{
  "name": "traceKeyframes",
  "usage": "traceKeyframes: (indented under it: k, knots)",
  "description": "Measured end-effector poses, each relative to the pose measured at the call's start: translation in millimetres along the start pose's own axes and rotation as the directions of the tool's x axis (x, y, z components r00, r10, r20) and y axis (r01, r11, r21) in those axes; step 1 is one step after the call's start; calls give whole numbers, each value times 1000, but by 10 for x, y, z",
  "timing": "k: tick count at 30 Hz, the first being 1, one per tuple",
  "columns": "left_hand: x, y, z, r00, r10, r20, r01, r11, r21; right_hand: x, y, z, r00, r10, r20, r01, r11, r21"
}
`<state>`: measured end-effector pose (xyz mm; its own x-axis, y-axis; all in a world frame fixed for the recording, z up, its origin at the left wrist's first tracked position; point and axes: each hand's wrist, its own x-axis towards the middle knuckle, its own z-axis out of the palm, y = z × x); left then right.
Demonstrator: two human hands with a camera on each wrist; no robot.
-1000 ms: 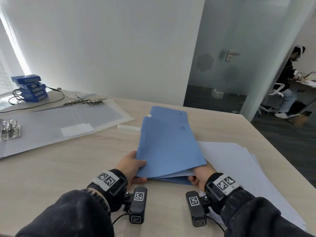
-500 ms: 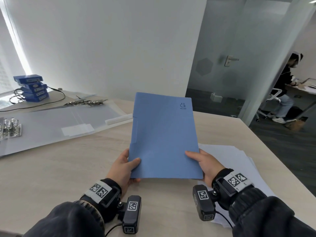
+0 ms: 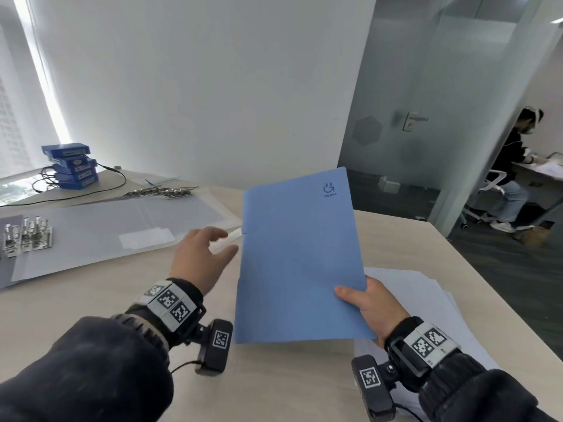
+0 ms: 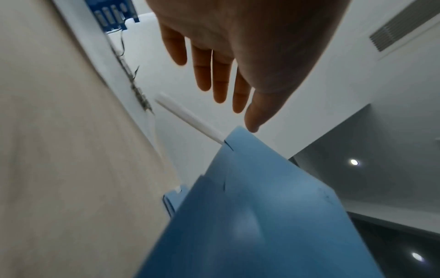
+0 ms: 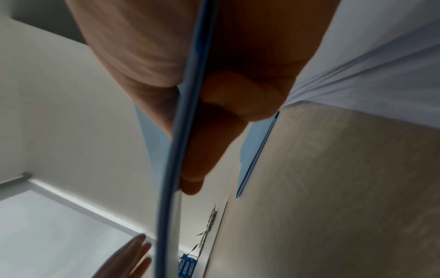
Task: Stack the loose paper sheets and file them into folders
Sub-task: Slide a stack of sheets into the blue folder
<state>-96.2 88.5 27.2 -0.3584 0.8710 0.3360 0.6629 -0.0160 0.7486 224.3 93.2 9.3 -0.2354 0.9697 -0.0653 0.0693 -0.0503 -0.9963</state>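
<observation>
A pale wooden table (image 3: 91, 315) — papers and folders spread over it.
White loose sheets (image 3: 420, 300) lie fanned at the right; a large translucent folder (image 3: 100, 229) at the left, metal clips (image 3: 26, 239) on it — stacked blue boxes (image 3: 71, 166) and a black cable (image 3: 91, 190) behind.

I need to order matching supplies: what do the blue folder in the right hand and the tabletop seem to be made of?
Blue folder: probably matte card or thin plastic; it shows no glare and stays nearly flat while pinched at one edge by the right hand. Tabletop: pale wood-grain surface with a dull finish, likely laminate, though real wood can't be ruled out.
</observation>
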Motion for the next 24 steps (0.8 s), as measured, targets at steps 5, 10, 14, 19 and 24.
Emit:
traceKeyframes:
  k: [5,10,14,19,24]
  knots:
    - [197,54,-111,970,-102,223,39,962,272,-71,-5,68,995,-46,83,45,999,10]
    - [114,26,-102,953,-96,288,71,993,99,-90,-4,48,994,-55,99,56,998,-7]
    - [36,-12,-4,938,-154,311,165,986,-9,-96,9,60,992,-56,109,58,998,-20]
    - [-25,-8,141,928,-241,283,298,938,-178,-78,40,96,993,-57,105,54,998,29]
    - [-192,68,337,841,-346,416,541,568,-620,-44,21,152,993,-77,91,71,995,72]
